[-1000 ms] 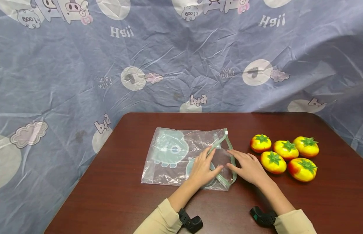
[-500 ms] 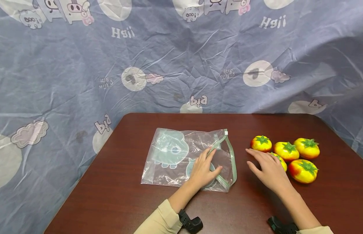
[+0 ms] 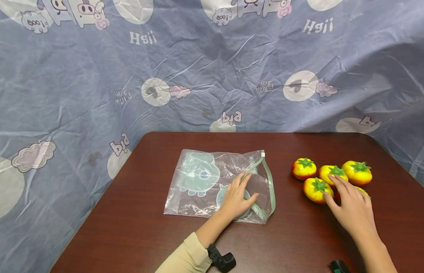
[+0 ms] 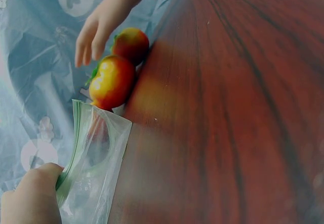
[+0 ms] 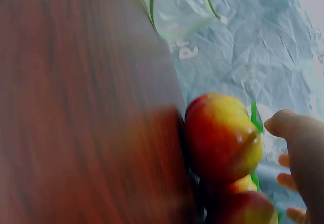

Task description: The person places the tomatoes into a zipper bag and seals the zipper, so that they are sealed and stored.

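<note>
A clear zip bag (image 3: pixel 229 159) with pale blue-green cartoon prints lies flat, its green-edged mouth spread toward the right. My left hand (image 3: pixel 235 197) rests on the mouth's upper edge, fingers fairly straight and thumb spread apart; in the left wrist view the green strip (image 4: pixel 76 148) runs up from beside the thumb. My right hand (image 3: pixel 355 208) hovers over the front-right toy persimmon (image 3: pixel 363 190), mostly covering it, fingers spread and holding nothing. A persimmon (image 5: pixel 223 138) sits just left of the right thumb in the right wrist view. Contact between hand and fruit cannot be told.
Several other yellow-red toy persimmons with green leaf tops cluster close by, among them a front-left one (image 3: pixel 317 190) and a back-right one (image 3: pixel 357 173). They stand on a dark brown table (image 3: pixel 136 227). A blue printed cloth (image 3: pixel 205 68) hangs behind its far edge.
My right hand has left the bag's mouth and moved right, past the front-left persimmon, to above the front-right one. The left hand and the bag have stayed in place.
</note>
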The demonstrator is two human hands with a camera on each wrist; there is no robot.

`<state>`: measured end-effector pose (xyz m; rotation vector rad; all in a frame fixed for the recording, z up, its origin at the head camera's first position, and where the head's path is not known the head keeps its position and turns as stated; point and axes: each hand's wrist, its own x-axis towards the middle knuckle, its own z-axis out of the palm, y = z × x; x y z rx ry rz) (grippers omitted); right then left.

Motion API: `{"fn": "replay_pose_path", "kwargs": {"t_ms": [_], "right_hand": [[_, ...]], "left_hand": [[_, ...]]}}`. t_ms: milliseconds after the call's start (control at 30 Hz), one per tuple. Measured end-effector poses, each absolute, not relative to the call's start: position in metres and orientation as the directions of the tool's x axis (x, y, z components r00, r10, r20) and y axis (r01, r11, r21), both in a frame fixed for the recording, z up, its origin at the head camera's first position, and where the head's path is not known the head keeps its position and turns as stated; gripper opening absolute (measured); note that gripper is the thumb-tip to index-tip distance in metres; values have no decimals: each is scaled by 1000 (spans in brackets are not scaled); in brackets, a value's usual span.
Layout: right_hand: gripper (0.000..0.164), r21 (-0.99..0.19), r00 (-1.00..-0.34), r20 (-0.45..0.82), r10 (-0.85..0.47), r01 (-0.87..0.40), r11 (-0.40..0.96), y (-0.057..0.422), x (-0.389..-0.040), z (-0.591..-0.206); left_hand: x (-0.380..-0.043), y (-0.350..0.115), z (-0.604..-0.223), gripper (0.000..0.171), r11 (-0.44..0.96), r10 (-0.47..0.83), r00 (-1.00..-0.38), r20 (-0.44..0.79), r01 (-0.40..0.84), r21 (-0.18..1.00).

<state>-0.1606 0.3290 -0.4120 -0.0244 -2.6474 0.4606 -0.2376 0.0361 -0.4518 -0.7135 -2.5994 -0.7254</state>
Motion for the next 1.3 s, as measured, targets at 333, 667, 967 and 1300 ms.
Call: {"fn": "replay_pose_path", "kwargs": {"t_ms": [333, 667, 967, 1300], "right_hand": [[71, -406, -908, 315, 276, 134, 904, 353, -157, -418], [76, -485, -921, 257, 291, 138, 864, 357, -156, -425], [77, -509, -924, 230, 304, 153, 847, 358, -154, -422], [69, -570, -904, 249, 349, 155, 807, 356, -156, -423]], "left_hand": [[-239, 35, -453, 62, 736, 378, -807, 454, 560, 381], [-238, 35, -452, 62, 728, 371, -807, 459, 560, 396], [-236, 36, -454, 62, 725, 367, -815, 449, 552, 411], [-238, 36, -452, 61, 716, 367, -806, 464, 563, 412]]}}
